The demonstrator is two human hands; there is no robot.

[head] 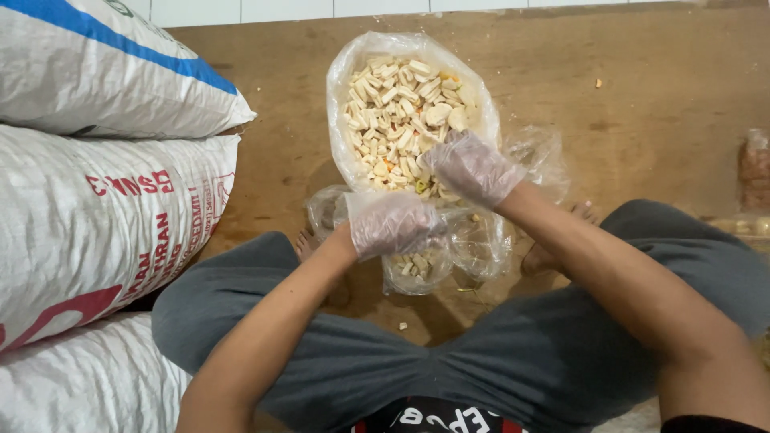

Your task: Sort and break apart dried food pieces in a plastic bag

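Observation:
I sit cross-legged on a brown floor. A large clear plastic bag full of pale cracker pieces lies open in front of me. My left hand, in a thin plastic glove, grips the mouth of a small clear bag that holds a few pieces. My right hand, also gloved, rests at the near edge of the cracker pile with fingers curled over some pieces. Whether it holds any is hidden.
Stacked white woven sacks stand at the left, close to my left knee. Empty clear bags lie beside the big bag. A packet sits at the right edge. Crumbs dot the brown floor.

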